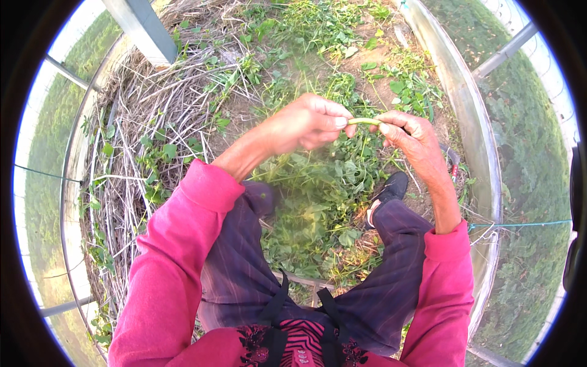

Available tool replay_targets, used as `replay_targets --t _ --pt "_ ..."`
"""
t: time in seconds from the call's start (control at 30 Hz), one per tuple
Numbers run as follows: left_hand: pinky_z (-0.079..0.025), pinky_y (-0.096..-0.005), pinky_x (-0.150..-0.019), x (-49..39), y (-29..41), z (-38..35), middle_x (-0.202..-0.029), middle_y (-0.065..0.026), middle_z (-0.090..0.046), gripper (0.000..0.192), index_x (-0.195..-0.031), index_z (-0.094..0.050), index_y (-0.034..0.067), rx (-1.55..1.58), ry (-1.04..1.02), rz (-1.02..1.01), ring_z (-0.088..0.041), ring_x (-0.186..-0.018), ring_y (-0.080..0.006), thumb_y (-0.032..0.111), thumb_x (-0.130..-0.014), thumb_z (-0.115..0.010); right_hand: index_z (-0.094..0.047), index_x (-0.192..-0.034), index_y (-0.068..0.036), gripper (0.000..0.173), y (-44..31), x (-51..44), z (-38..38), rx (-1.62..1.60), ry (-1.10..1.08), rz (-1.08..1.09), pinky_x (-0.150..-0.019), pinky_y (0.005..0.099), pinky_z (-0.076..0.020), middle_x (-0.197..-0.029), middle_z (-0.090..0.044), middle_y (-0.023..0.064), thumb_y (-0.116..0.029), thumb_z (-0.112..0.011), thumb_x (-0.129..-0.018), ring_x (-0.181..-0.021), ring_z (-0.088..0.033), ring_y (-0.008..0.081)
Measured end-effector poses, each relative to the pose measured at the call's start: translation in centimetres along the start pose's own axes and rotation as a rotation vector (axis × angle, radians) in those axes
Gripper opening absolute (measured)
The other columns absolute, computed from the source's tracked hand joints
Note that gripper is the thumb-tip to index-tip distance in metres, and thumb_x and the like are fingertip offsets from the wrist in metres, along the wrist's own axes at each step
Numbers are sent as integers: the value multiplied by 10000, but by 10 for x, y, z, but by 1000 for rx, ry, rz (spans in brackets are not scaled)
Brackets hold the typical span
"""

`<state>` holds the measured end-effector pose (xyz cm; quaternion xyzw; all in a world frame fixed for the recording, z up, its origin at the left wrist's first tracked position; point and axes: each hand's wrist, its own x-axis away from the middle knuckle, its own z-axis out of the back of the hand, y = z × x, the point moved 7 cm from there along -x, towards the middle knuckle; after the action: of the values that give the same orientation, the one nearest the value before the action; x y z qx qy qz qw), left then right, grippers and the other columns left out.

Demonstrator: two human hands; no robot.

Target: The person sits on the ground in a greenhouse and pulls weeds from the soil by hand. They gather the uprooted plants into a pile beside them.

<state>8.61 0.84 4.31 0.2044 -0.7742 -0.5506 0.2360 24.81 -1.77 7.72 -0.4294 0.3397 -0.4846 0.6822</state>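
Note:
A short, slender green stem or pod (363, 121) spans the gap between my two hands, slightly arched. My left hand (312, 120) pinches one end between thumb and fingers. At the other end, my right hand (409, 130) grips it the same way, its fingertips covering the tip. Both hands are raised above a heap of pulled green vines and leaves (321, 206) lying between my legs. Whether the piece is a bean pod or a bare stem, I cannot tell.
Dry grey stalks (133, 124) pile up on the left, below a square post (149, 34). To the right runs a clear plastic sheet wall (477, 114) with a red-marked tool or hose (454, 172) near its foot. My dark shoe (394, 186) rests on the soil.

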Motion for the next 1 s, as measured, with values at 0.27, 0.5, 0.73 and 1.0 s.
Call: replay_targets --t 0.27,0.5,0.73,1.0 --pt "-238 -218 -411 -7 -3 -8 -524 53 -394 270 -949 -612 -2 181 -99 -46 -291 -428 -44 238 -977 -492 -666 -1018 -9 244 14 -5 1 -148 -21 -57 -639 231 -426 -833 -631 -12 -216 -599 -910 -695 -532 63" --pt "-342 -223 -460 -7 -2 -3 -611 8 -555 275 -913 -663 16 -209 51 -42 -427 -487 -60 253 -957 -531 -660 -1032 -16 239 7 -1 -1 228 -22 6 -638 225 -441 -797 -597 -11 -214 -599 -913 -702 -530 61" --pt "-428 -238 -597 -12 4 17 -672 8 -608 187 -927 -688 30 -320 153 -236 -537 -633 -73 180 -930 -576 -625 -994 36 357 11 1 27 -119 133 -49 -635 257 -504 -770 -571 20 -300 -507 -965 -693 -562 101" --pt "-437 -243 -623 -8 13 8 -691 5 -614 195 -1017 -679 25 -409 196 -303 -540 -657 -68 151 -938 -552 -610 -896 15 308 20 2 18 -155 41 -106 -612 260 -499 -672 -563 19 -272 -518 -960 -612 -568 116"
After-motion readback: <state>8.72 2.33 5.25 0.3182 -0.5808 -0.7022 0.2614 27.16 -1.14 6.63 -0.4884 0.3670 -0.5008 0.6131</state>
